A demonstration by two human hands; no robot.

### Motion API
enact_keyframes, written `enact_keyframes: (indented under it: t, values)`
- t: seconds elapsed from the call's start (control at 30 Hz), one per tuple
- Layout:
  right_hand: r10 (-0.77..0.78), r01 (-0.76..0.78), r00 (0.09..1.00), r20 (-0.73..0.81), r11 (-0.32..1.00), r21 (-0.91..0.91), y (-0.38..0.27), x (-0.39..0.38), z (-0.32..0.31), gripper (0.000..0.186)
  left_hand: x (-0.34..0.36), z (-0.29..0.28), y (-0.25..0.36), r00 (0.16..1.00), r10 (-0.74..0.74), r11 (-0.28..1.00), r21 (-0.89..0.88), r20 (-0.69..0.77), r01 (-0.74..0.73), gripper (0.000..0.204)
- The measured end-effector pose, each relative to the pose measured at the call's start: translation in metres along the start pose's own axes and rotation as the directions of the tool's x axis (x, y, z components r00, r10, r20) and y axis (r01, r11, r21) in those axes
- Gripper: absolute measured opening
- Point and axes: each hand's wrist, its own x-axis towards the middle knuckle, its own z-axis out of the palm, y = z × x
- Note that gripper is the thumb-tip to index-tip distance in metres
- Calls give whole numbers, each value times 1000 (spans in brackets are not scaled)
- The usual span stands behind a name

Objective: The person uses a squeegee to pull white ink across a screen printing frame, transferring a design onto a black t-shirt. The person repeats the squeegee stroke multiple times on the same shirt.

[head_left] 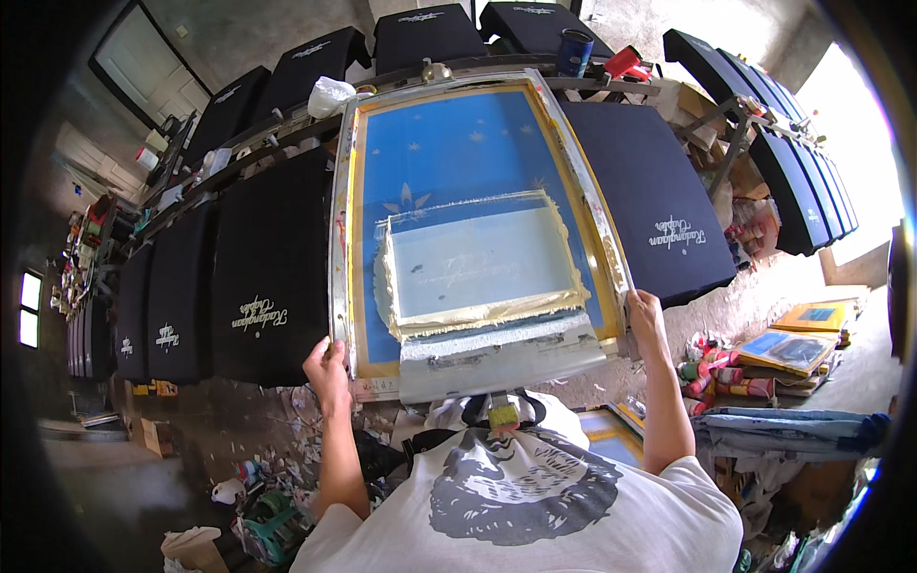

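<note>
A screen-printing frame (607, 244) with blue mesh (439, 143) lies in front of me, over a row of black shirts. My left hand (330, 371) is closed round its near left side, the thumb on top. On the right side rail, my right hand (647, 320) grips near the lower corner. Cream-coloured ink (581, 296) borders a pale rectangular window (478, 272) in the mesh, where faint lettering shows. Across the near end rests a wide grey squeegee-like blade (501, 358), whitish ink along its far edge; neither hand touches it.
Black shirts (277, 258) with white lettering line the boards on the left, and another black shirt (640, 181) is on the right. A dark blue can (574, 53) and a red container (623, 63) stand beyond the frame. Scraps (277, 430) litter the floor; stacked screens (793, 349) lie at right.
</note>
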Motion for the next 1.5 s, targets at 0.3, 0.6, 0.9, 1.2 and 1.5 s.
enact_keyframes:
  t: [0.3, 0.6, 0.9, 1.2, 1.5]
  values:
    - [-134, 139, 988, 81, 989, -49, -51, 41, 12, 32, 37, -10, 33, 990, 99, 993, 53, 101, -105, 28]
    - [-145, 147, 987, 68, 989, -14, -52, 42, 1, 31, 42, 5, 52, 983, 100, 982, 145, 157, -123, 24]
    - [-61, 61, 998, 2, 998, 1, -28, 29, -17, 37, 37, 32, 37, 978, 103, 995, -3, 179, -104, 24]
    - [58, -66, 995, -87, 993, -93, 21, 5, -16, 55, 21, 40, 7, 997, 7, 1000, -5, 73, -7, 25]
    - [135, -171, 965, -224, 973, -153, 58, -32, -26, 58, 6, 46, -14, 990, 28, 1000, -7, 141, -27, 23]
